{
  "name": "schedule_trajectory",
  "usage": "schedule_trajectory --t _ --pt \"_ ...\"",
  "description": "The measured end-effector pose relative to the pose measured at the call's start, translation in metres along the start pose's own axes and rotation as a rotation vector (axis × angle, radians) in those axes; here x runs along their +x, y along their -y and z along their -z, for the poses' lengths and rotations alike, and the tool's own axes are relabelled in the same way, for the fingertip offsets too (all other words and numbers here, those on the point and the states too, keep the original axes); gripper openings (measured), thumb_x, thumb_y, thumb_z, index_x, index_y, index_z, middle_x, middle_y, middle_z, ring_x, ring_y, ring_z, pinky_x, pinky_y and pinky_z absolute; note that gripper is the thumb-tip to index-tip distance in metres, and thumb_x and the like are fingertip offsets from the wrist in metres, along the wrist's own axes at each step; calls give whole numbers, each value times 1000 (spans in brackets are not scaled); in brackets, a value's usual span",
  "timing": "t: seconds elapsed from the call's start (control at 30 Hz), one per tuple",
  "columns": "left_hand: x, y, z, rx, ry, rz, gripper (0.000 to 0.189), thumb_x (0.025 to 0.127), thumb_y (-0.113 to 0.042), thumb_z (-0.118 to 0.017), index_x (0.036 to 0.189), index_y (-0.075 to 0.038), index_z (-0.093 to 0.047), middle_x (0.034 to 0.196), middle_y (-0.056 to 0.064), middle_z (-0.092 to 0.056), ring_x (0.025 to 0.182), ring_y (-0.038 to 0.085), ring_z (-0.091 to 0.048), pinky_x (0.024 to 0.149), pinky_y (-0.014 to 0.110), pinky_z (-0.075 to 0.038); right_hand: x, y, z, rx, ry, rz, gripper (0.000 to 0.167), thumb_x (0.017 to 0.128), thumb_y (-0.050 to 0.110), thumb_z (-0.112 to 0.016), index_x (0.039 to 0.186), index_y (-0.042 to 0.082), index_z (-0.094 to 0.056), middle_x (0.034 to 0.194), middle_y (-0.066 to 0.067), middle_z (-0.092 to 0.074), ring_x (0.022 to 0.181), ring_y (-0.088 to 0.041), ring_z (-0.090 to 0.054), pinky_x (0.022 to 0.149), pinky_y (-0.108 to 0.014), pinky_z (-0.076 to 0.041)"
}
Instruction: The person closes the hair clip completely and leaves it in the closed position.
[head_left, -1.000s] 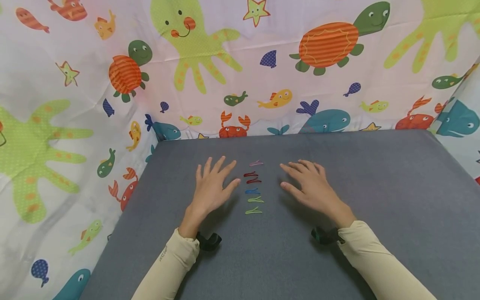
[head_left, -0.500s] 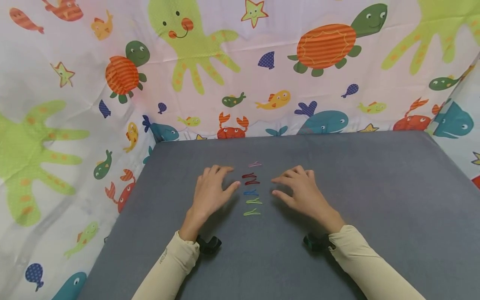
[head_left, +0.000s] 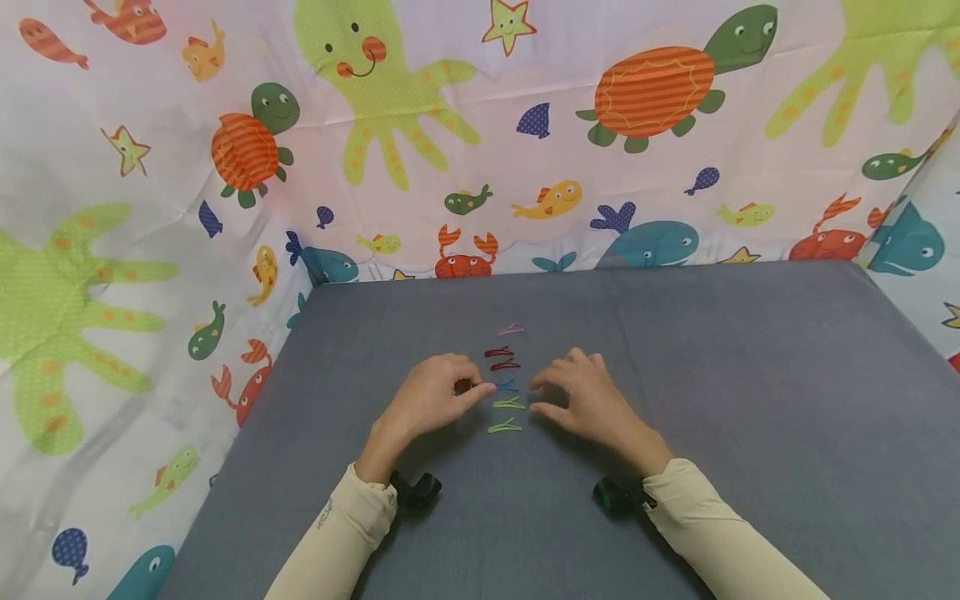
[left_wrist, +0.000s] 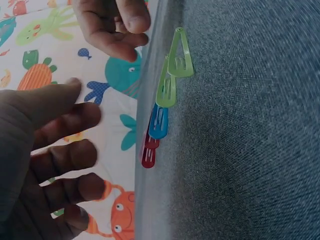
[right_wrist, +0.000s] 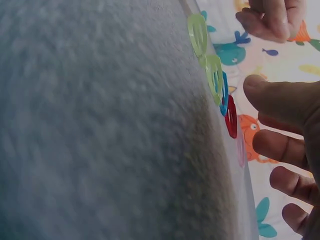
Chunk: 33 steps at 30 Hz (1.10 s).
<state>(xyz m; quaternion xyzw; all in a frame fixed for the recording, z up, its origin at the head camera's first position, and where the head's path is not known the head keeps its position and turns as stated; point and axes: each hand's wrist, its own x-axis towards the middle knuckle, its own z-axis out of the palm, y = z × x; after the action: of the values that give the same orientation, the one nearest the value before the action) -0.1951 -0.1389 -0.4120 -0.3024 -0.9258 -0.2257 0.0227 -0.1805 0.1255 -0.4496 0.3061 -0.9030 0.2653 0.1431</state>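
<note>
Several snap hair clips lie in a column on the grey table. From far to near in the head view they are a pink clip point(head_left: 511, 330), two dark red clips point(head_left: 505, 365), a blue clip point(head_left: 507, 387) and two light green clips point(head_left: 505, 428). My left hand point(head_left: 423, 396) hovers on the left, its thumb tip close to the blue clip; contact cannot be told. On the other side, my right hand point(head_left: 596, 408) has its thumb nearest the green clips, fingers loosely bent. Both wrist views show a gap between thumb and fingers, with nothing held.
The grey tabletop point(head_left: 750, 375) stretches out around the clips. A white curtain point(head_left: 465, 150) printed with sea animals hangs along the back and the sides. Each wrist carries a black strap-on camera, such as the left wrist camera point(head_left: 420, 492).
Both hands have come in toward the row of clips and nearer the table's front, and their fingers have bent from spread out to loosely curled. The clips keep their places.
</note>
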Motion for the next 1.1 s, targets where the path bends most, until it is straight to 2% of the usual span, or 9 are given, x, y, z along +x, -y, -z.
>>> schedule_trajectory --t 0.17,0.27,0.47,0.6,0.73,0.93,1.1 --pt "0 0 -2 -10 119 -6 13 94 -33 -73 88 -23 -79 77 -15 -65 64 3 -51 59 23 -42 -2 6 -4 15 54 9 26 79 30 -89 100 19 -78 83 7 -69 79 -10 -43 77 -36 -28" --pt "-1 0 -2 -19 163 -3 10 93 -32 -75 91 -25 -80 82 -15 -69 65 2 -53 60 23 -44 -2 10 -6 19 85 15 24 80 31 -88 99 20 -78 83 9 -68 78 -9 -43 77 -34 -27" --pt "-2 -1 -2 -53 180 -3 11 90 -35 -78 92 -25 -81 79 -16 -70 64 0 -56 60 23 -47 -3 14 -7 15 108 18 23 80 33 -88 97 22 -78 80 10 -67 75 -8 -43 75 -33 -26" --pt "-2 -1 -1 -39 188 17 16 88 -39 -80 95 -24 -82 73 -16 -68 59 0 -55 55 23 -45 -3 16 -9 7 143 3 22 81 36 -86 97 23 -78 77 13 -63 75 -6 -43 75 -31 -26" --pt "-3 0 0 -17 226 49 25 86 -42 -81 100 -21 -82 66 -14 -63 54 0 -52 53 24 -42 -4 18 -10 6 166 -7 22 82 37 -85 97 23 -77 74 14 -59 75 -6 -42 74 -31 -26" --pt "-2 0 -2 -8 263 69 33 81 -45 -84 103 -20 -82 66 -13 -63 56 2 -53 55 25 -43 -4 19 -10 -2 172 -16 22 82 38 -85 97 23 -77 73 14 -56 74 -6 -41 74 -31 -26" --pt "-2 1 -5 11 276 65 33 80 -45 -85 103 -21 -81 66 -14 -62 57 2 -53 55 24 -42 -5 18 -12 1 183 -10 24 83 39 -84 99 23 -77 71 14 -53 73 -6 -40 74 -30 -26"
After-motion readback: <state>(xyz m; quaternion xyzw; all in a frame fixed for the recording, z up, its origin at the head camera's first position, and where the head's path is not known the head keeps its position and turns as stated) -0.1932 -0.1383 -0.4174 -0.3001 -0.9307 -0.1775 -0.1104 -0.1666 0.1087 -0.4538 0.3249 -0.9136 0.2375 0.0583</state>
